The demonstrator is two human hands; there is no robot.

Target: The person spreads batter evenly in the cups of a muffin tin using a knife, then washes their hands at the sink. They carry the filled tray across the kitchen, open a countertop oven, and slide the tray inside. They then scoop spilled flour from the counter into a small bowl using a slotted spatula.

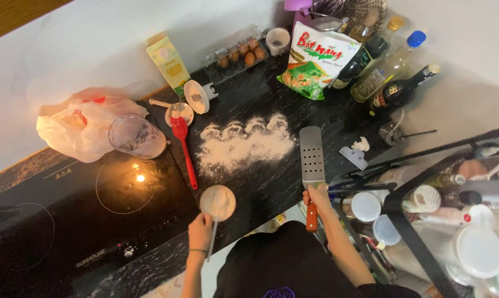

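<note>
A home kitchen: a black induction hob (95, 204) at lower left, an egg carton (239, 52) and sauce bottles (390, 74) along the top.

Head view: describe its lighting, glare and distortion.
Head view: dim and warm; an orange lamp glare reflects on the glossy induction hob; the white wall is blown out; wide-angle bending curves the counter edges; the left hand and right hand are slightly soft.

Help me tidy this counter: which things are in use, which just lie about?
In use: left hand with sieve; right hand with slotted turner; flour patch.
Lying about: red spatula, egg carton, starch bag, bottles, measuring jug.
</note>
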